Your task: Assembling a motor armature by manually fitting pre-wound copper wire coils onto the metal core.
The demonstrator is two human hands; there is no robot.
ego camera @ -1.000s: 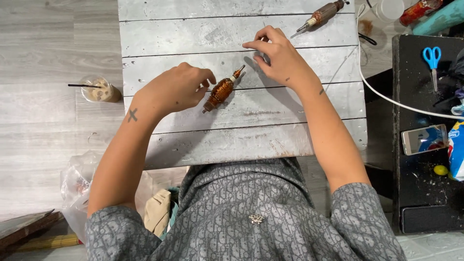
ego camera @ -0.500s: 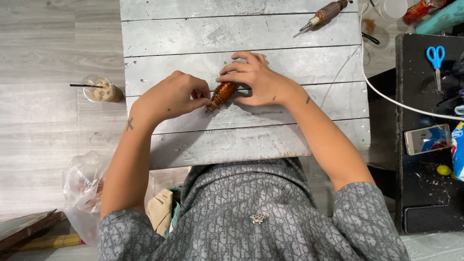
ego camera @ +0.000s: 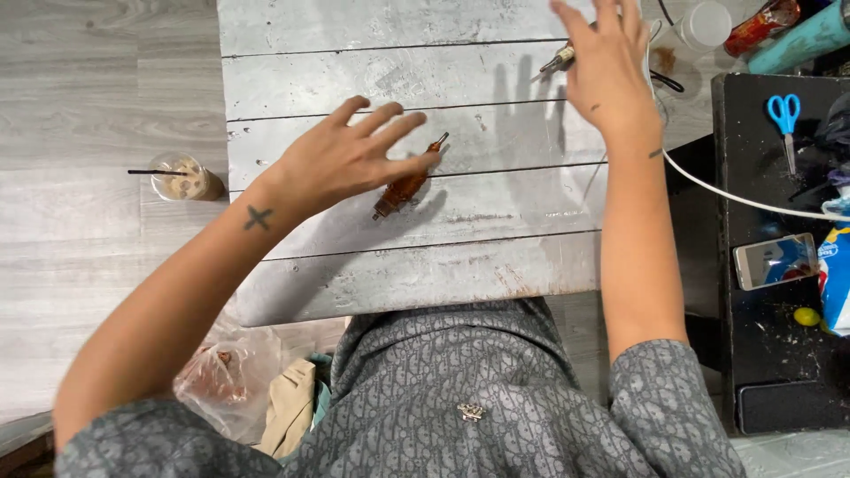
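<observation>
One brown spindle lies under the left hand, fingers spread; right hand open.

The whitewashed wooden plank board looks matt, rough and worn, the small brown coil-wound part glossy like lacquered copper wire, and the grey patterned shirt soft woven cloth.
</observation>
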